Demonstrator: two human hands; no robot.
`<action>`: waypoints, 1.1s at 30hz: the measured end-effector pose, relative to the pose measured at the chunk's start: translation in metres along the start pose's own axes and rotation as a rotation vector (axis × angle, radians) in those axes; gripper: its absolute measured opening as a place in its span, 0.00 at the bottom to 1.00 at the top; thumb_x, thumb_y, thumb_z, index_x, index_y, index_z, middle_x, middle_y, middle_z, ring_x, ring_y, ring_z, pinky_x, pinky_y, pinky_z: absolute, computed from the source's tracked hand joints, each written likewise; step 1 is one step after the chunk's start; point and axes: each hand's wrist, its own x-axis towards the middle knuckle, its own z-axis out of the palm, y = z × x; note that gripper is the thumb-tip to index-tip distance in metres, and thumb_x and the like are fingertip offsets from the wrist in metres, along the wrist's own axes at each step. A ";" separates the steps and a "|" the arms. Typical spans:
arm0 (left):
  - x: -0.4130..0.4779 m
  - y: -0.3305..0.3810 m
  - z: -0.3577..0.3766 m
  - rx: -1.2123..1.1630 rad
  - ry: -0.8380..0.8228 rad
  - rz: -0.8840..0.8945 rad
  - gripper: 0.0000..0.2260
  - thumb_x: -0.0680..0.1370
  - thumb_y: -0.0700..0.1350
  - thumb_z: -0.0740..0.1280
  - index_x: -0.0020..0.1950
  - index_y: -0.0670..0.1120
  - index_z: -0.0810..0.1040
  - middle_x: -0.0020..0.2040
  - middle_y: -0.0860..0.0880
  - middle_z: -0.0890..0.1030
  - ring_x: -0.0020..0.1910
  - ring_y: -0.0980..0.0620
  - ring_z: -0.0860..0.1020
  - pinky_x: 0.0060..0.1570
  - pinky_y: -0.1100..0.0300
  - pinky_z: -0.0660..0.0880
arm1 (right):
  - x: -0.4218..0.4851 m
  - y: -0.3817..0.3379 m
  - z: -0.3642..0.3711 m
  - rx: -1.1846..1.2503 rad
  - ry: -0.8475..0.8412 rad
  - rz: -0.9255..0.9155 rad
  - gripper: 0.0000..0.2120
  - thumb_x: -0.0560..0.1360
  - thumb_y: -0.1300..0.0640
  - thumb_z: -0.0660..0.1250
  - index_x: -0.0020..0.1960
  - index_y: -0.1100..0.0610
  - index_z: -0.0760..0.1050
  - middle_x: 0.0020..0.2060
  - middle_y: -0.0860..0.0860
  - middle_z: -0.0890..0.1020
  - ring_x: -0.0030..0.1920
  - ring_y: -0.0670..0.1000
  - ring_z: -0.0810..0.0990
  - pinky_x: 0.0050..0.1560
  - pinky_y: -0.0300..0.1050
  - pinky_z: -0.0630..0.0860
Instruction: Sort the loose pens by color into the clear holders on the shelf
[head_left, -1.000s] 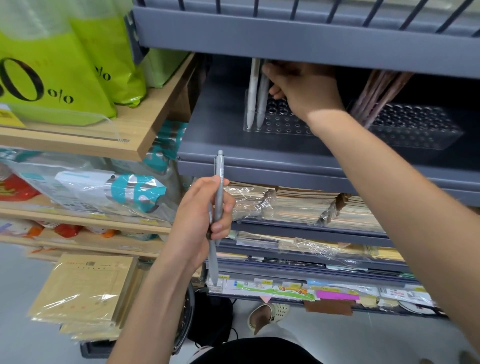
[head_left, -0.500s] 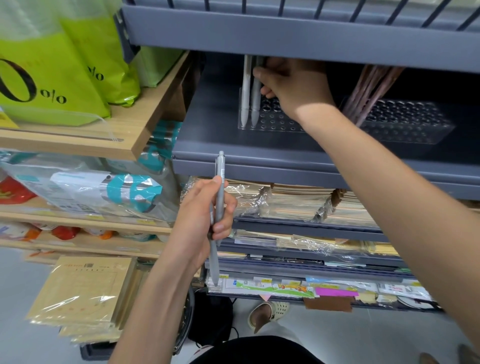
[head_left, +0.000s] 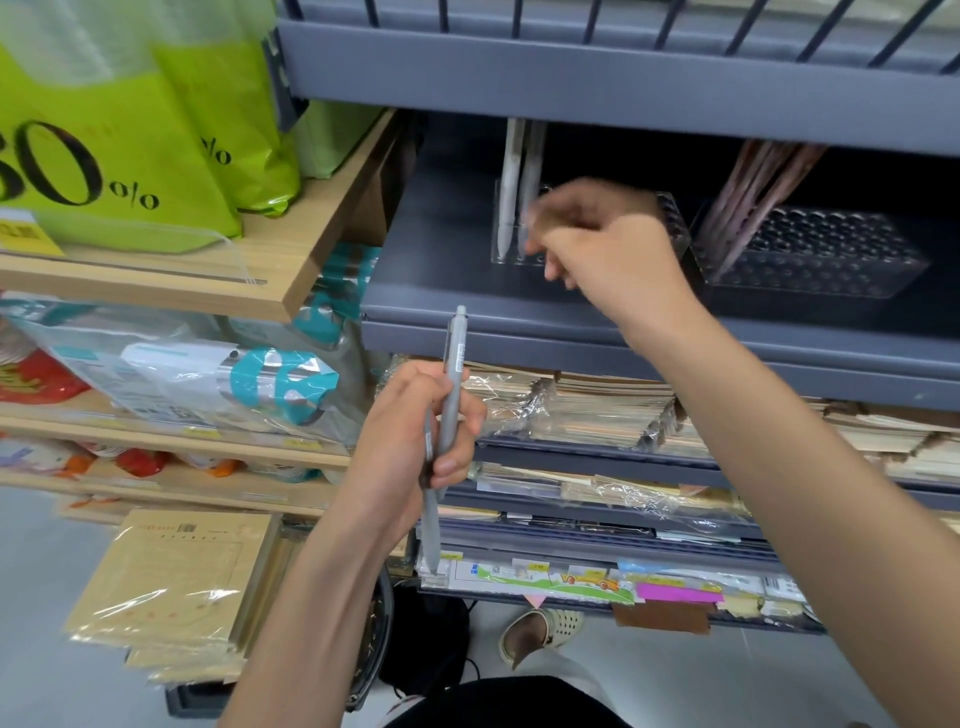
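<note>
Grey metal shelf (head_left: 441, 296) fills the upper right of my feed. Left of it is a wooden shelf (head_left: 291, 254) with green bags (head_left: 104, 135) on top. On the tier under the grey shelf are wrapped paper stacks (head_left: 597, 410).

Two clear holders sit on the grey shelf, set back from its front edge and just beside each other. The right holder (head_left: 831, 260) is toward the shelf's right end, w/ a bunch of brownish pens (head_left: 753, 192) leaning in its left part. The left holder (head_left: 504, 255) is nearer the shelf's left side, w/ two white pens (head_left: 509, 192) standing at its left end, tips down.

Right hand (head_left: 608, 249) is up over the shelf's front edge, in front of the left holder and covering most of it. Fingers look curled, but it's motion-blurred, so I can't tell if anything's pinched in it.

Left hand (head_left: 410, 431) is lower, below the shelf's front edge. Fingers and thumb are wrapped round grey pens (head_left: 451, 374), approx upright. Looks like 2, one poking up past the thumb, the other's tip out below the palm.
</note>
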 end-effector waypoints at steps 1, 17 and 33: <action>-0.001 0.000 0.002 0.006 -0.010 0.005 0.04 0.83 0.38 0.51 0.51 0.42 0.65 0.32 0.43 0.75 0.18 0.53 0.61 0.20 0.66 0.59 | -0.008 0.000 0.001 -0.019 -0.075 0.017 0.06 0.73 0.55 0.70 0.36 0.50 0.80 0.32 0.48 0.84 0.25 0.42 0.74 0.29 0.35 0.70; 0.004 0.001 0.016 0.075 0.068 -0.072 0.15 0.87 0.50 0.49 0.57 0.42 0.69 0.37 0.36 0.84 0.20 0.47 0.74 0.20 0.61 0.71 | -0.039 -0.001 -0.007 0.159 -0.438 0.047 0.03 0.77 0.60 0.69 0.48 0.60 0.80 0.36 0.50 0.82 0.36 0.47 0.77 0.33 0.42 0.73; 0.003 0.010 0.016 -0.132 0.101 -0.016 0.09 0.78 0.35 0.50 0.45 0.44 0.66 0.33 0.48 0.67 0.26 0.53 0.61 0.24 0.61 0.57 | 0.001 0.002 -0.051 0.652 0.110 0.093 0.05 0.77 0.68 0.65 0.51 0.65 0.77 0.40 0.57 0.84 0.30 0.48 0.75 0.32 0.39 0.72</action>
